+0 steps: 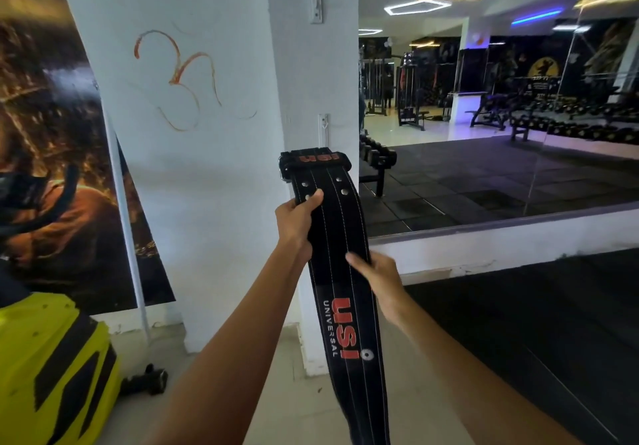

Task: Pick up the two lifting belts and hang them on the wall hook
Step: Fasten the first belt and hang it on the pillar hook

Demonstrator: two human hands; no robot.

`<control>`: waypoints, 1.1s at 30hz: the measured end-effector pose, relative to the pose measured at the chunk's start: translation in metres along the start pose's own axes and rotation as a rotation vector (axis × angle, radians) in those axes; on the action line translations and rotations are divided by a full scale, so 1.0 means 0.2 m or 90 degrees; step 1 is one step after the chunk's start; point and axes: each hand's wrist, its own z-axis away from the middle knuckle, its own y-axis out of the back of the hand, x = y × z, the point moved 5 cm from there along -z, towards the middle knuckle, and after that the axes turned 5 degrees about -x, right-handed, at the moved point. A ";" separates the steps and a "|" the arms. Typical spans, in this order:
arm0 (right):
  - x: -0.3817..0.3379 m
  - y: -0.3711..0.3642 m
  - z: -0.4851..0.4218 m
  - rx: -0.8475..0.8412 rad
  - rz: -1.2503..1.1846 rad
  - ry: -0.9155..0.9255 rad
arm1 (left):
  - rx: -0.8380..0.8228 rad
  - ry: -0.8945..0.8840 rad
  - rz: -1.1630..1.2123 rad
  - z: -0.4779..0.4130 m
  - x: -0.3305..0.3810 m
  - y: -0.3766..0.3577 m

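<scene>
Black lifting belt [340, 265] held lengthwise, buckle end up, against white pillar [207, 168]. Left hand [297, 220] grips belt's left edge near the punched holes; right hand [375, 275] grips right edge lower down. Buckle end sits just below wall hook [324, 130]. Mirror [498, 99] to the right of the pillar.

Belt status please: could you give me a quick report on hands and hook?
Both hands, left and right, gripping black belt. Buckle end raised just below wall hook. Not hung yet. Path clear.
</scene>
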 end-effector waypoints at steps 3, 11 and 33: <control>0.01 0.00 -0.01 -0.027 -0.026 -0.018 | -0.005 0.008 -0.050 0.01 -0.03 -0.01; -0.16 0.07 -0.18 0.109 -0.174 -0.033 | -0.091 0.040 -0.076 0.06 -0.16 -0.02; 0.01 0.06 -0.25 0.081 -0.092 -0.039 | -0.142 0.131 -0.129 0.03 -0.45 0.22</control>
